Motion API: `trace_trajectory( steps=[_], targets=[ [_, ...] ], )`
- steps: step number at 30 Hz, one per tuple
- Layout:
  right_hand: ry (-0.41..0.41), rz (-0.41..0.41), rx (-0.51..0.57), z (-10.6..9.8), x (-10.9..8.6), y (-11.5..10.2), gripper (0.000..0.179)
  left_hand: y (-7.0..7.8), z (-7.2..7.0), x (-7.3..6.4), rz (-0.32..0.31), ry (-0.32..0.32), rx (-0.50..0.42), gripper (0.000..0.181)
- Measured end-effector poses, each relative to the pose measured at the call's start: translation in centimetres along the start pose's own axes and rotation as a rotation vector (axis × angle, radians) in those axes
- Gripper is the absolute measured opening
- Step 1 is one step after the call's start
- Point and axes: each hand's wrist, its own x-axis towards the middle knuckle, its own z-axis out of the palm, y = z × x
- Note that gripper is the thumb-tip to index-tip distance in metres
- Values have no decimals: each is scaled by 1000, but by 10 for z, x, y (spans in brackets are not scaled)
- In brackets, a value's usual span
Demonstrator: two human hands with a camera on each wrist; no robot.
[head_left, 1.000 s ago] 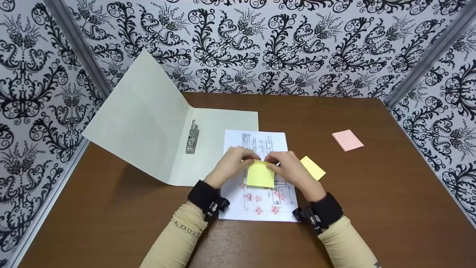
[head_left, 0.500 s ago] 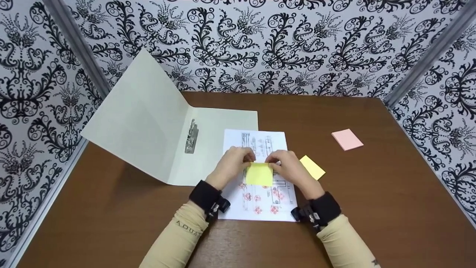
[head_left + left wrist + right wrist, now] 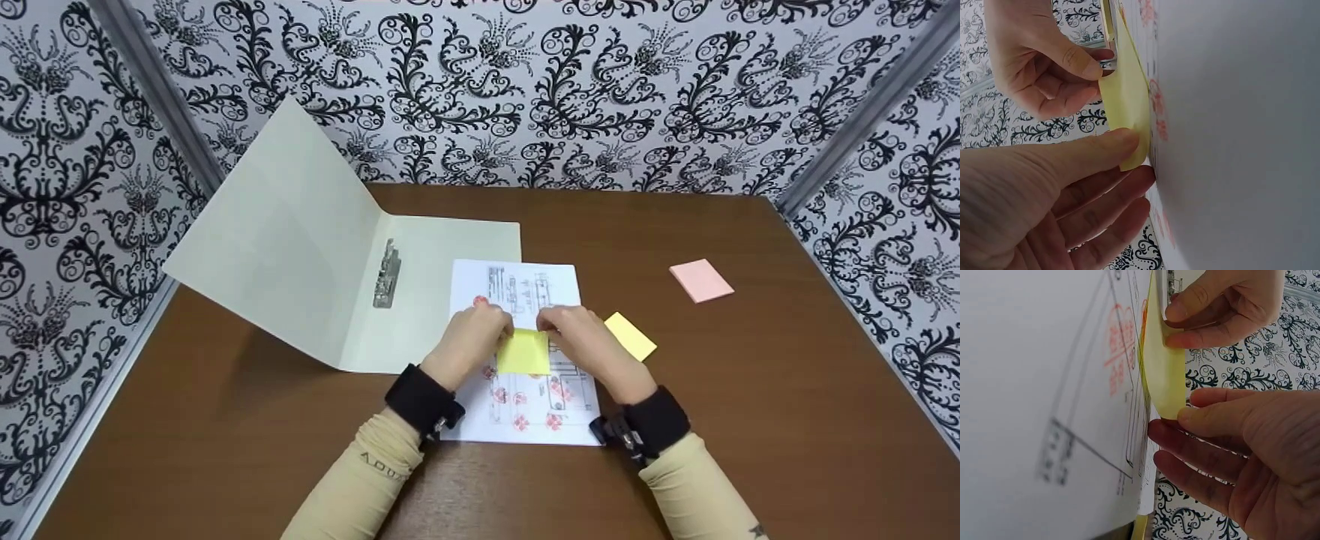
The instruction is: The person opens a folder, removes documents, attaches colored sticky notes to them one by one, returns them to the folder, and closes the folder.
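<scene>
Pinching a yellow note (image 3: 523, 354) over the printed sheet (image 3: 480, 420).
Clamped on its far edge near one corner with the left hand (image 3: 469, 334), near the other with the right hand (image 3: 589, 339); held above paper overlapping the open folder (image 3: 285, 240), with a yellow pad (image 3: 631, 337) just beside the right hand and a pink pad (image 3: 701, 281) farther right on the surface (image 3: 750, 420).

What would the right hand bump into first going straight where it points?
Beyond the yellow note the right hand pinches, probably the printed sheet; any gap is hard to judge.
</scene>
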Motion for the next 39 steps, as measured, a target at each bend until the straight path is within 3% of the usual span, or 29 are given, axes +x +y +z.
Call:
trace_trajectory(
  steps=[10, 18, 29, 39],
  targets=[
    [-81, -40, -107, -4, -5, -7, 20, 6, -5, -5, -17, -70, 36, 10],
    [-83, -75, -181, -2, -5, -8, 14, 4, -3, -4, -22, -84, 42, 10],
    [-44, -123, -187, 3, -4, -4, 9, 0, 0, -2, -4, -67, -19, 8],
    [-152, -46, -169, 1, -7, -11, 17, 0, 0, -3, -40, -118, -49, 10]
  ],
)
